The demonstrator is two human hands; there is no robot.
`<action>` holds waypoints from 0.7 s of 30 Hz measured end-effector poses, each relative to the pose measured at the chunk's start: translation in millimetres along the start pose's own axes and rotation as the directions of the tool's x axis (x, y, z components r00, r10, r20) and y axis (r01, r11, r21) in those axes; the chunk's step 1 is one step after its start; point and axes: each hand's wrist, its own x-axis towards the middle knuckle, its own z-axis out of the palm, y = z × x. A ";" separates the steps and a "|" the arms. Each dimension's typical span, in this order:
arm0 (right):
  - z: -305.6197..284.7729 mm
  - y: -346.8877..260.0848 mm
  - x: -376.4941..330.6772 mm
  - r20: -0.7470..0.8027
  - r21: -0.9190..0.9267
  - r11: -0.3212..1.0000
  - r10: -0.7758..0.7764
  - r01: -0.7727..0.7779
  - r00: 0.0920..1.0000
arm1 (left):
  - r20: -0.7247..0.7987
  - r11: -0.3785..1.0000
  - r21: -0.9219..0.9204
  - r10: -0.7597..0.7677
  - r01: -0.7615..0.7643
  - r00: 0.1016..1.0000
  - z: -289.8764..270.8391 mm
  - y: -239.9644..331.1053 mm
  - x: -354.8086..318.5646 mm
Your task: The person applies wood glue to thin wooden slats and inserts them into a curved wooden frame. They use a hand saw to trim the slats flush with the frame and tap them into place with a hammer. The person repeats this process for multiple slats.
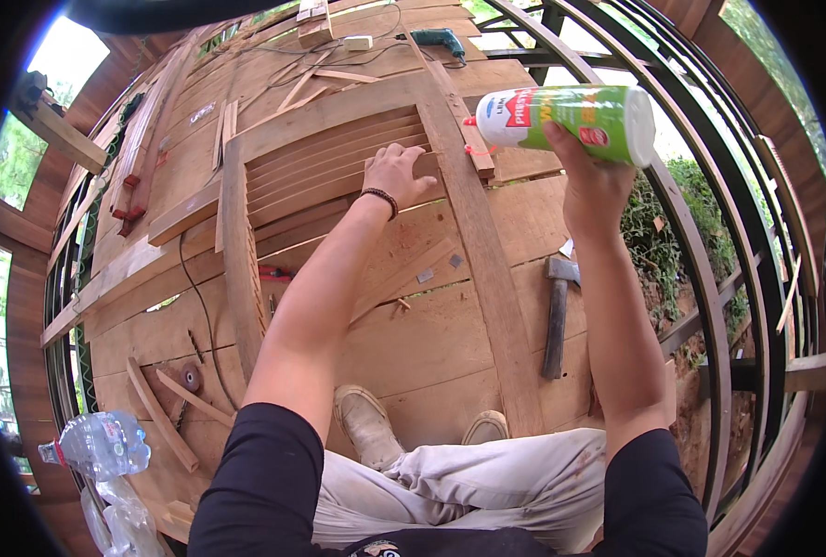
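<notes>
My right hand point(587, 172) is closed round a green and white glue bottle point(575, 116). The bottle lies sideways in the air, its red tip pointing left, above the right side of a wooden frame point(464, 204). Several thin wooden slats point(306, 176) run across the upper part of that frame. My left hand point(397, 176) rests on the lower slats near their right ends, fingers apart. Its fingertips are partly hidden, and a dark bracelet circles the wrist.
Right of the frame lies a hammer point(557, 316). A green power drill point(438, 42) sits at the far side. Wood strips point(162, 418) and a clear plastic bottle point(106, 443) are at the left. Metal bars point(701, 232) border the plank floor on the right, with plants beyond.
</notes>
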 end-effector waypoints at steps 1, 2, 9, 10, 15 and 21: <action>-0.5 2.6 2.8 0.016 -0.008 1.000 0.023 -0.023 1.000 | 0.028 1.000 0.008 -0.024 0.024 0.999 -0.7 5.3 2.3; 0.3 7.0 3.1 0.037 -0.010 0.999 0.054 -0.054 0.998 | -0.003 1.000 -0.010 -0.024 0.024 1.000 1.3 3.4 3.8; -6.2 41.3 -17.0 -0.004 0.002 0.985 0.172 -0.172 0.985 | 0.061 1.000 -0.007 0.007 -0.007 0.998 18.6 0.0 -7.9; -7.5 43.3 -18.6 -0.010 0.014 0.983 0.184 -0.184 0.983 | 0.044 1.000 -0.023 0.018 -0.017 0.999 19.0 -1.1 -8.5; -6.3 35.9 -23.7 0.018 -0.049 0.989 0.139 -0.138 0.990 | -0.006 0.998 -0.054 0.040 -0.040 0.999 24.6 -5.8 -10.2; 9.4 37.9 -30.7 0.073 -0.095 0.992 0.094 -0.087 0.993 | -0.017 0.993 -0.096 0.061 -0.062 0.998 20.5 -4.8 -12.8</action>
